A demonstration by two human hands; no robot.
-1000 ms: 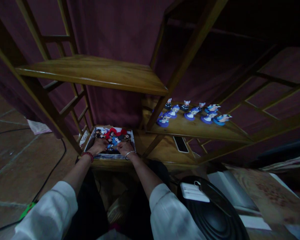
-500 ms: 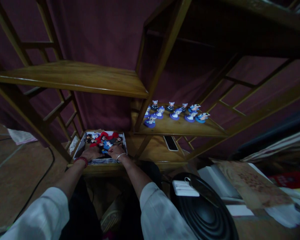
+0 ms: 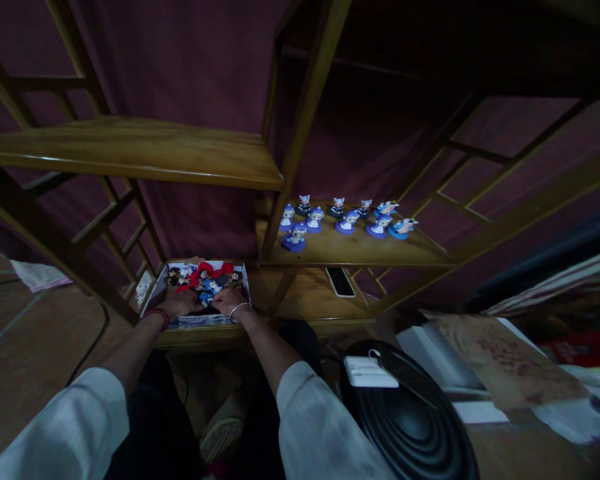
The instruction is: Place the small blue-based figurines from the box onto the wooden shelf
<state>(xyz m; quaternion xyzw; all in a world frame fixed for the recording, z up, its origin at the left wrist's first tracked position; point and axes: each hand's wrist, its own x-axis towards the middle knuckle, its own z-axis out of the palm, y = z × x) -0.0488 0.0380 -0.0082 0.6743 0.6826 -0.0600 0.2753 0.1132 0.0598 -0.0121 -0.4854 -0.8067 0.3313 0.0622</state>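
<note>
A white box full of small figurines, red, blue and black, stands on the lower shelf at the left. My left hand, with a red bead bracelet at the wrist, reaches over its near left edge; its fingertips are lost among the figurines. Beside it, my right hand, wearing a silver bracelet, is inside the box, its fingers drawn together at a blue and white figurine. Whether that figurine is gripped is too small to tell.
Several figurines stand on the raised shelf to the right. A phone lies below it. A black round stool bears a white case. A wooden upright divides the shelving.
The view has shifted slightly. Both hands remain in the box with only small finger movements, and the blue figurines between them look slightly rearranged.
</note>
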